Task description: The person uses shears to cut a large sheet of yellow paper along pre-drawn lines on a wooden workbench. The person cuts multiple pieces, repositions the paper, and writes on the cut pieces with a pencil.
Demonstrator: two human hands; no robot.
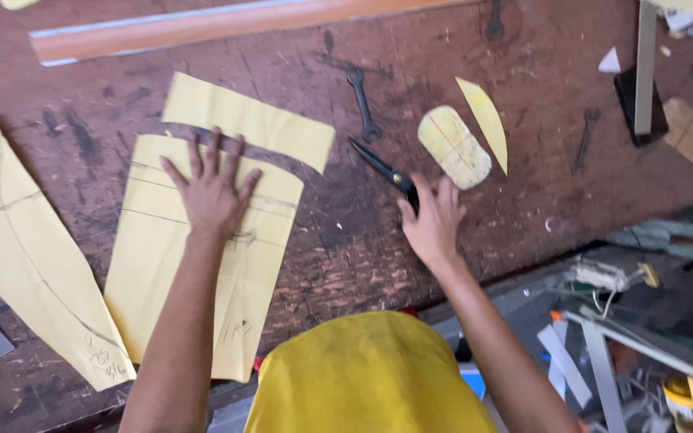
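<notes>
Left hand (212,192), fingers spread wide, presses a yellow paper pattern (202,265) flat on the desk (346,240); right hand (433,224) grips black scissors (382,170), blades toward 10 o'clock.

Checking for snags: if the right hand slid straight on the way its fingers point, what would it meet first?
The right hand already touches the black scissors; just beyond its fingertips lies the rounded yellow paper piece, probably next.

Lying on the worn brown wooden table (346,240): five yellow paper pattern pieces (202,265), three dark metal wrenches (362,104), one pair of black scissors (387,172).
</notes>
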